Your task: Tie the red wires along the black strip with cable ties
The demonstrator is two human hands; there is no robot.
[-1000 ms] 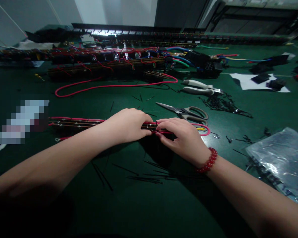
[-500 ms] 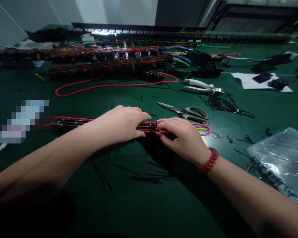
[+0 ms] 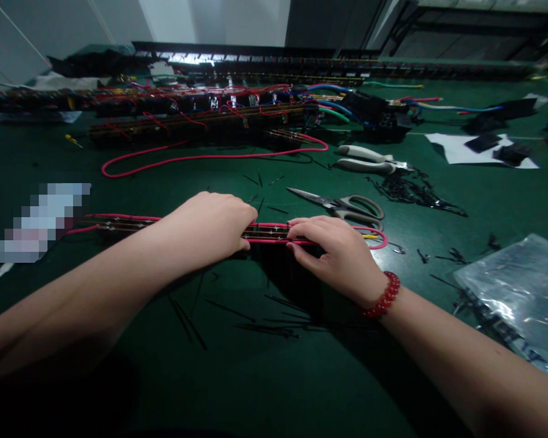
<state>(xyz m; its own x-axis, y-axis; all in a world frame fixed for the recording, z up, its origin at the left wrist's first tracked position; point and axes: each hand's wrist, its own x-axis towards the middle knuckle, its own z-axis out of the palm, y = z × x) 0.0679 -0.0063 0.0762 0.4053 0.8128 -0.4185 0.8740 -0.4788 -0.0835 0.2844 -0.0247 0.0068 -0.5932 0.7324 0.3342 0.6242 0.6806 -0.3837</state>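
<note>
A long dark strip with brass rails and a pink wire [image 3: 267, 234] along it lies across the green table [image 3: 265, 377] in front of me. My left hand [image 3: 210, 225] is closed over the strip's middle, fingers curled down on it. My right hand [image 3: 335, 252], with a red bead bracelet on the wrist, grips the strip a little further right, fingertips pressed on the pink wire. The pink wire loops out past my right hand [image 3: 378, 238].
Scissors [image 3: 342, 205] lie just behind my right hand, pliers with pale handles [image 3: 369, 159] further back. Cut black cable-tie ends [image 3: 256, 322] are scattered near me. A clear plastic bag [image 3: 516, 298] sits at right. More wired strips [image 3: 196, 118] fill the back.
My left hand has slid to the left along the strip, widening the gap between my hands. My right hand has stayed put.
</note>
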